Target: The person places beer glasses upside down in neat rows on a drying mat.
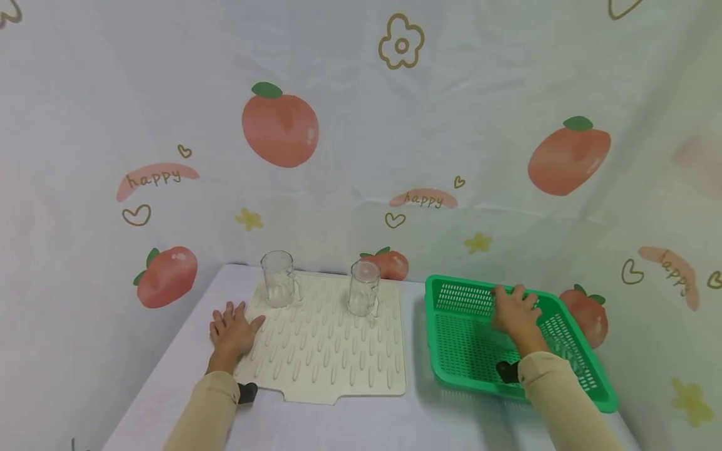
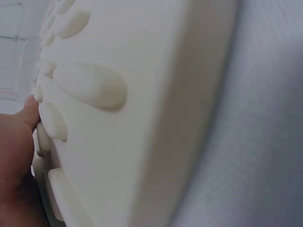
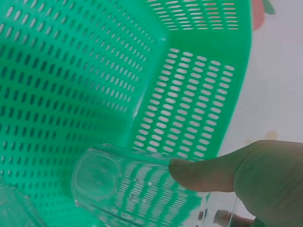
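My right hand (image 1: 517,316) reaches into the green plastic basket (image 1: 431,332) and grips a clear drinking glass (image 3: 137,184). In the right wrist view the thumb presses on the glass's side, with a fingertip showing through its near end. Part of a second clear glass (image 3: 16,208) lies at the lower left there, inside the basket. On the left, my left hand (image 1: 234,332) rests at the left edge of a cream drying board (image 1: 316,385), fingers spread. Two clear glass mugs with handles stand on the board, one at its back left (image 1: 278,282) and one at its back right (image 1: 363,291).
The board has raised oval ridges and a tab at its front edge. It lies on a white-covered table (image 1: 366,426), left of the basket. Behind rises a white cloth (image 1: 350,144) printed with red fruit, hearts and flowers.
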Tool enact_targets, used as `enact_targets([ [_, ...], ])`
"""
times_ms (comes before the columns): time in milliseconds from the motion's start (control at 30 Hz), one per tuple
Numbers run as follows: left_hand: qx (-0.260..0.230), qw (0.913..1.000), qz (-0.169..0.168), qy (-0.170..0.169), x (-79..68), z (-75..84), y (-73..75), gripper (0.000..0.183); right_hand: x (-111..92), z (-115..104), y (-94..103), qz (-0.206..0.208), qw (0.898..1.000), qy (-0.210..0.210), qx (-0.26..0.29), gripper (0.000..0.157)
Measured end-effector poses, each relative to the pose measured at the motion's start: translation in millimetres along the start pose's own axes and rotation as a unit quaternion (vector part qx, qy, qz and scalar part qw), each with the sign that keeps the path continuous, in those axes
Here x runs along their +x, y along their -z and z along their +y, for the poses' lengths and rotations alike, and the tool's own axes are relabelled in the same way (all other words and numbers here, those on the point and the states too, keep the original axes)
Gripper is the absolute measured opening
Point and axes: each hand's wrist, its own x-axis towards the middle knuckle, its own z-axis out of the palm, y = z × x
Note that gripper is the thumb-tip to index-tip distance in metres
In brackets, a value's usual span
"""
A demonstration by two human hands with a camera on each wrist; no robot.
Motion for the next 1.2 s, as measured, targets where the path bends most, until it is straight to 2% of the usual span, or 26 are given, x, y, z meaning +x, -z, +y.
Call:
enact_targets([
  [200, 0.001, 1.0000, -0.003, 0.003, 0.0, 1.1, 0.5, 0.080, -12, -14, 14.2, 0.024, 1.000, 0.018, -0.003, 0.051],
  [400, 0.003, 1.0000, -0.003, 0.000, 0.0, 1.5, 1.3, 0.081, -20, -23, 24.9, 0.046, 0.998, 0.031, 0.005, 0.059],
  [633, 0.005, 1.0000, -0.008, -0.001, -3.9, 4.6, 2.8, 0.080, -27, -33, 33.9, 0.075, 0.995, 0.056, 0.026, 0.059],
  [767, 0.005, 0.9999, -0.010, -0.002, -6.2, 6.1, 3.6, 0.080, -31, -37, 40.1, 0.094, 0.990, 0.093, 0.046, 0.061],
  [933, 0.002, 0.9999, -0.010, -0.002, -5.5, 5.1, 2.6, 0.081, -35, -39, 49.6, 0.086, 0.982, 0.147, 0.087, 0.064],
  [1067, 0.007, 0.9999, -0.013, 0.000, -4.3, 3.8, 1.8, 0.081, -37, -40, 53.7, 0.079, 0.975, 0.170, 0.123, 0.064],
  [1200, 0.006, 0.9999, -0.010, 0.000, -5.3, 5.0, 3.4, 0.080, -38, -44, 56.0, 0.097, 0.965, 0.191, 0.151, 0.064],
])
